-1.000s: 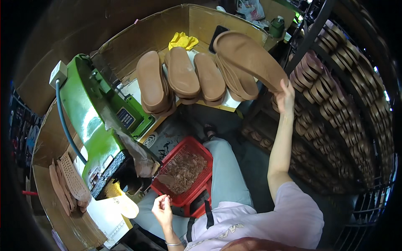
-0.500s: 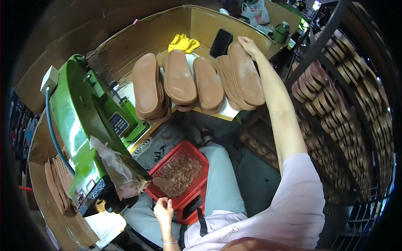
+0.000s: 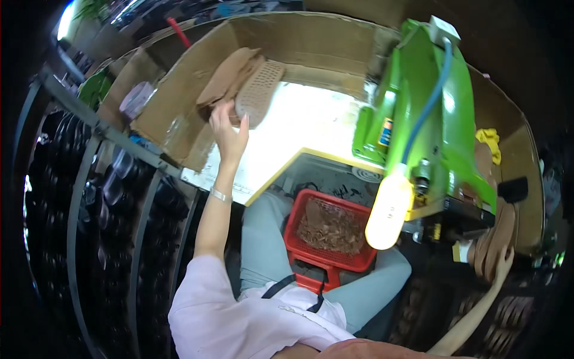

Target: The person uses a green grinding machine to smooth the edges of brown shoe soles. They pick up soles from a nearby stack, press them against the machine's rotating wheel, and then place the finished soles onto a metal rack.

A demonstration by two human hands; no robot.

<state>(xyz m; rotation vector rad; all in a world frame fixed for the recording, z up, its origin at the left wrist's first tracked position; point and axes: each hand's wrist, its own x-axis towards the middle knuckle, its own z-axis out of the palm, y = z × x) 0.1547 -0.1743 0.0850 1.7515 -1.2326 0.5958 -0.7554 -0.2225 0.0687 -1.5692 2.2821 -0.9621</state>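
Observation:
At the far left of the work table, my left hand (image 3: 230, 133) reaches to the front end of a pale shoe sole (image 3: 262, 90) dotted with holes. Its thumb and fingers are apart, and whether they touch the sole is unclear. Folded brown sole pieces (image 3: 230, 75) lie just left of that sole. On the far right, my right hand (image 3: 504, 264) closes on the edge of a brown shoe sole (image 3: 501, 239) in a stack. Part of this stack is hidden behind the green machine.
A green machine (image 3: 442, 113) with a lit lamp (image 3: 390, 212) rises right of centre. Cardboard walls (image 3: 326, 45) edge the white table (image 3: 299, 119). Below is a red basket (image 3: 293, 230) of scraps. A black phone (image 3: 513, 189) and yellow cloth (image 3: 489, 145) lie right; a metal rack (image 3: 78, 197) stands left.
The view has swung left, bringing the machine to the right. My left hand has gone from my lap to the soles at the far left. My right hand is still at the brown soles.

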